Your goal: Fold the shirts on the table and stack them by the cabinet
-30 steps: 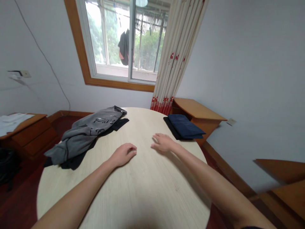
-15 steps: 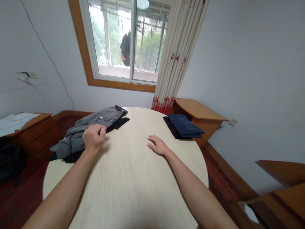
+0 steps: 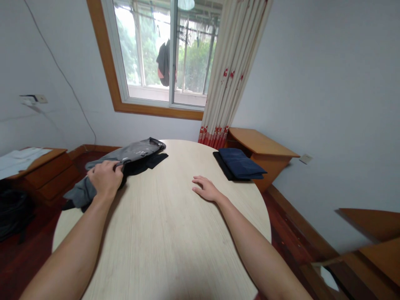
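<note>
On the left of the round table (image 3: 175, 233) lies a rumpled grey garment (image 3: 137, 150) with dark lettering, its exact kind unclear. My left hand (image 3: 106, 177) is closed on the near edge of it, pinching up a fold. Black cloth (image 3: 153, 160) shows from beneath the grey one. My right hand (image 3: 205, 188) rests near the table's middle, fingers stretched and slightly apart, holding nothing. To its right, a folded navy garment (image 3: 242, 162) sits partly over a folded black one (image 3: 222, 166) by the table's right edge.
A wooden desk (image 3: 262, 141) stands behind the table at the right, beside a long patterned curtain (image 3: 231, 75). To the left are a wooden cabinet (image 3: 53, 175) with papers on top and a dark bag (image 3: 14, 212) on the floor. A window (image 3: 156, 54) faces me.
My left hand has moved left over the grey garment and gripped it; the cloth there is now bunched and lifted. My right hand has stayed in place.
</note>
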Tool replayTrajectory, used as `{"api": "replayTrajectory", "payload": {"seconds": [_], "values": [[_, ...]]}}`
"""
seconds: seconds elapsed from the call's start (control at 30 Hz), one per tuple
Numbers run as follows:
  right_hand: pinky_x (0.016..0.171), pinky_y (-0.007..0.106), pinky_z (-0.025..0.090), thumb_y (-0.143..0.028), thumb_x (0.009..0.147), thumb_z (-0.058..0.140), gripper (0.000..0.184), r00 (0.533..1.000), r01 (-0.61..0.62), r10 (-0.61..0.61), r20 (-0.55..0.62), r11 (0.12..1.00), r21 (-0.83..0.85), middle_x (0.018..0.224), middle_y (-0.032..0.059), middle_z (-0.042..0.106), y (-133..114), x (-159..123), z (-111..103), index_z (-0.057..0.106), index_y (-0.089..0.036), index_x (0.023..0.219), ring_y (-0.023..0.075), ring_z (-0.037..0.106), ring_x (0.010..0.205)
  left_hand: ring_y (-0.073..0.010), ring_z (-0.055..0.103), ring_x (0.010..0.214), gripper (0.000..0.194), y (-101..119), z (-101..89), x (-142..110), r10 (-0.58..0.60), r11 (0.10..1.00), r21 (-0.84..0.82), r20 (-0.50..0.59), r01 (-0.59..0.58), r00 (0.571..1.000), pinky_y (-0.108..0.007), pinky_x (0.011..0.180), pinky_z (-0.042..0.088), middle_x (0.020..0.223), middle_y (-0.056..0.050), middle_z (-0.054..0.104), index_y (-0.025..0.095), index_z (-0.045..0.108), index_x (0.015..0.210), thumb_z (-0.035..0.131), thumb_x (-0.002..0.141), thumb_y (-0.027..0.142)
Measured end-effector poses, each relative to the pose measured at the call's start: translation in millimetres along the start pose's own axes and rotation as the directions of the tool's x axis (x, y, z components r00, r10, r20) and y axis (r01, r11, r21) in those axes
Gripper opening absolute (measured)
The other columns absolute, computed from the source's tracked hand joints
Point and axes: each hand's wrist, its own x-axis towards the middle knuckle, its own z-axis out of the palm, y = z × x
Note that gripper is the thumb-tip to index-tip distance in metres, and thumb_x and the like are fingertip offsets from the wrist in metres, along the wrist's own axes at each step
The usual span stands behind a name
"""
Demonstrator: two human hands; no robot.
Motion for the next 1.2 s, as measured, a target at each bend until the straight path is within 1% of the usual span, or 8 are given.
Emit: {"api": "replayTrajectory", "payload": {"seconds": [0.2,0.43,0.6,0.77,0.87,1.0,1.1,1.2], "values": [[0.115,0.053,0.034,-0.037,0.088,0.064,0.044,0.999,-0.025,0.025,-0.024,0.999,0.02,0.141,0.0143,0.059,-5,0,-1,0.064,-0.02,0.129,0.0302,0.05,0.135,-0.0307,0.06,0.108,0.021,64,-16.5,-35,0.145,0.916,-0.35,-0.169,-0.197,0.975,-0.048,0.101,0.041,0.105,-0.012,0.069,0.021,0.068,0.097,0.054,0.089,0.035],[0.107,0.046,0.044,-0.049,0.092,0.058,0.071,0.995,-0.042,0.075,-0.062,0.909,0.415,0.131,0.0162,0.064,-28,2,5,0.035,-0.019,0.152,0.0253,0.061,0.121,-0.0234,0.063,0.09,0.029,115,0.6,-85,0.242,0.62,-0.783,0.263,0.06,0.934,-0.036,0.086,0.05,0.09,-0.005,0.069,0.022,0.062,0.089,0.053,0.088,0.05],[0.097,0.043,0.051,-0.065,0.092,0.052,0.071,0.993,-0.049,0.109,-0.051,0.755,0.654,0.115,0.01,0.07,-48,7,10,0.043,-0.021,0.147,0.0249,0.065,0.107,-0.0207,0.06,0.075,0.055,122,-7.7,-100,0.507,0.382,-0.859,0.503,0.341,0.7,-0.033,0.071,0.048,0.078,-0.005,0.064,0.019,0.062,0.078,0.067,0.07,0.072],[0.08,0.037,0.055,-0.05,0.074,0.077,0.066,0.983,-0.12,0.186,-0.005,0.657,0.744,0.1,0.0043,0.072,-62,10,15,0.058,-0.025,0.132,0.0226,0.067,0.087,-0.016,0.054,0.061,0.055,122,-18.5,-104,0.721,0.426,-0.82,0.563,0.381,0.404,-0.029,0.058,0.043,0.07,-0.003,0.062,0.017,0.067,0.076,0.071,0.067,0.072],[0.078,0.037,0.055,-0.039,0.069,0.076,0.049,0.936,-0.095,0.308,-0.171,0.688,0.72,0.094,0.0048,0.072,-52,12,-1,0.067,-0.021,0.113,0.0222,0.066,0.082,-0.0219,0.064,0.075,0.048,111,-16.5,-86,0.689,0.438,-0.868,0.492,0.236,0.532,-0.033,0.07,0.05,0.083,-0.008,0.07,0.017,0.071,0.085,0.063,0.079,0.065],[0.089,0.04,0.053,-0.043,0.071,0.068,0.05,0.667,-0.081,0.495,-0.557,0.791,0.607,0.106,0.01,0.071,-16,8,-40,0.063,-0.017,0.114,0.0245,0.065,0.093,-0.0258,0.066,0.093,0.036,78,-2.2,-50,0.484,0.73,-0.669,0.363,-0.138,0.796,-0.039,0.09,0.05,0.095,-0.009,0.073,0.02,0.071,0.087,0.055,0.088,0.052],[0.101,0.044,0.048,-0.05,0.073,0.063,0.06,0.569,-0.153,0.516,-0.64,0.832,0.534,0.121,0.0138,0.067,7,3,-53,0.059,-0.016,0.122,0.0264,0.063,0.105,-0.0304,0.063,0.107,0.042,45,16.0,-33,0.361,0.907,-0.363,0.409,-0.213,0.838,-0.044,0.098,0.046,0.113,-0.011,0.072,0.02,0.072,0.104,0.049,0.09,0.052],[0.107,0.047,0.043,-0.056,0.077,0.06,0.069,0.647,-0.239,0.508,-0.569,0.844,0.481,0.128,0.0164,0.064,12,1,-48,0.055,-0.014,0.132,0.0292,0.061,0.115,-0.0382,0.051,0.13,0.054,20,36.4,-31,0.215,0.976,-0.107,0.572,-0.188,0.791,-0.061,0.108,0.034,0.141,-0.016,0.059,0.021,0.066,0.127,0.044,0.091,0.054]]}}
